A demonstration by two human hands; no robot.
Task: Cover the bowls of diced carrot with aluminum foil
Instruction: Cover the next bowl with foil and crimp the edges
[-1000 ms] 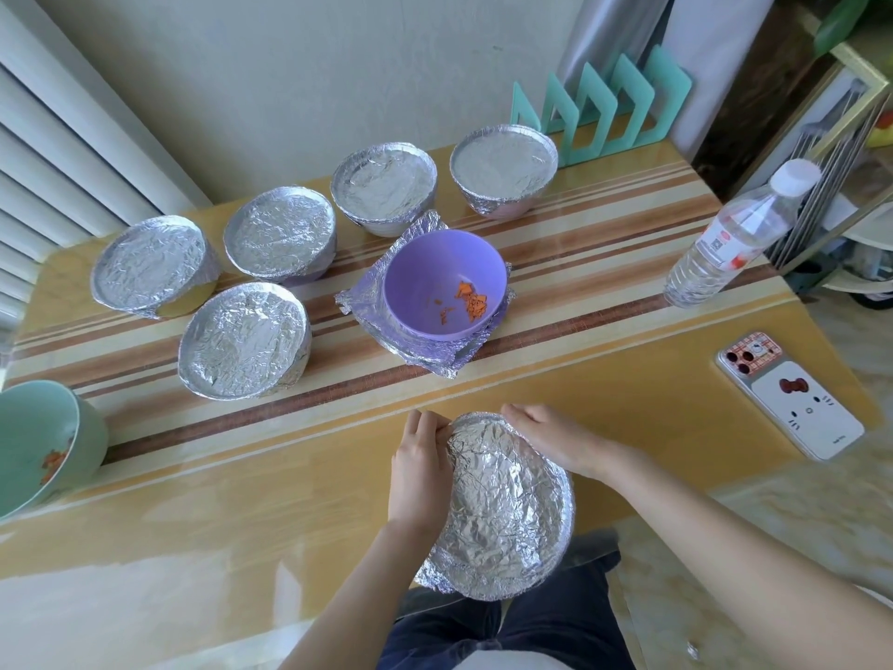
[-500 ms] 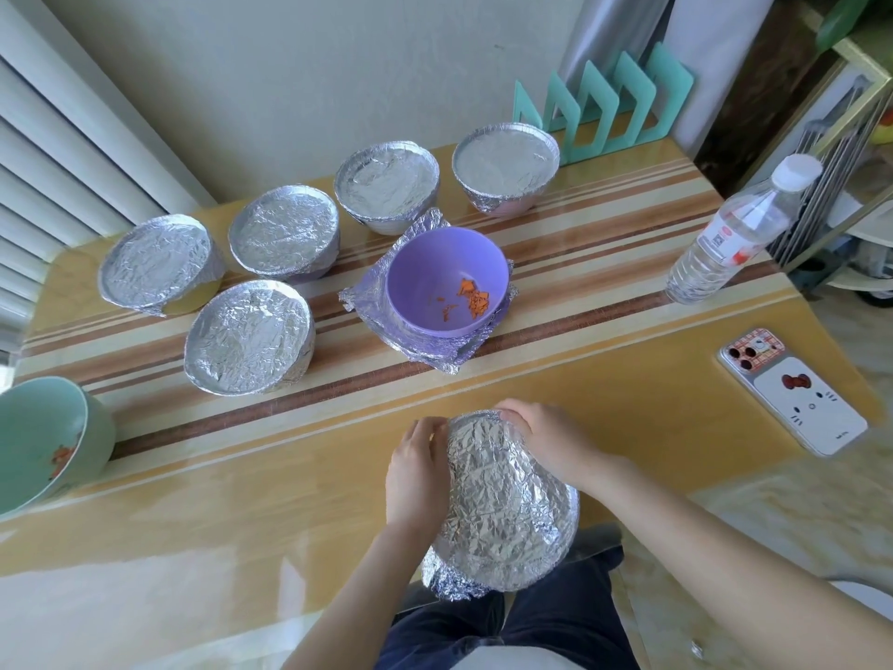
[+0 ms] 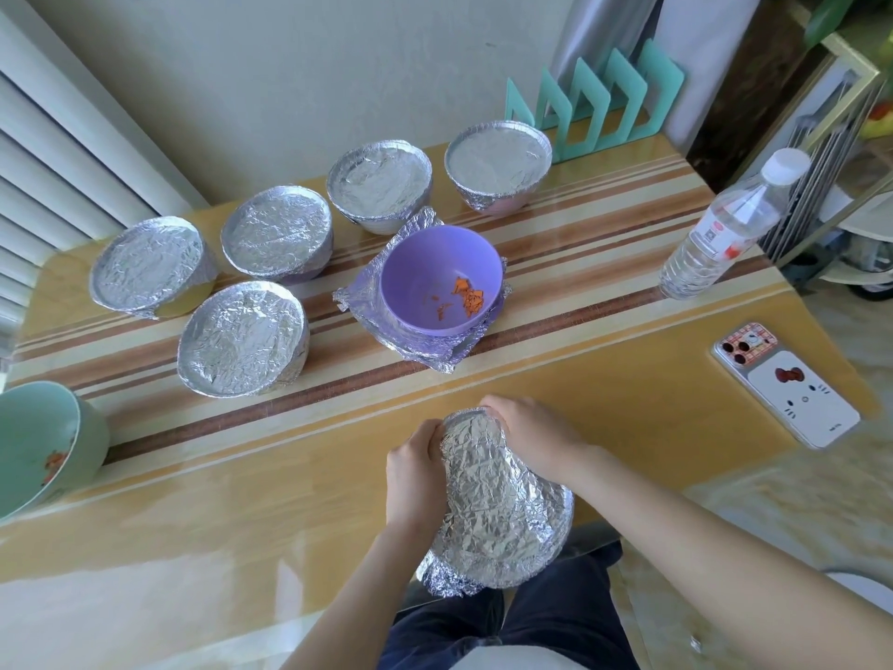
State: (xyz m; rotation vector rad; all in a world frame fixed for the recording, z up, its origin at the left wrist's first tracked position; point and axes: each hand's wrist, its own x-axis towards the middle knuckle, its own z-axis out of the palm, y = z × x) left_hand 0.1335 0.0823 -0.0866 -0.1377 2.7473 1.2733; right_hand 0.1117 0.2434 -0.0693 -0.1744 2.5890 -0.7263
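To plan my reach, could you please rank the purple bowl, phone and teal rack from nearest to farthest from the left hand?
From the left hand, gripping the foil-covered bowl:
1. Purple bowl, just ahead, mid-table.
2. Phone, at right edge.
3. Teal rack, far right corner.

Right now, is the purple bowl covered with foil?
No, the purple bowl stands open on a foil sheet, with carrot bits showing inside.
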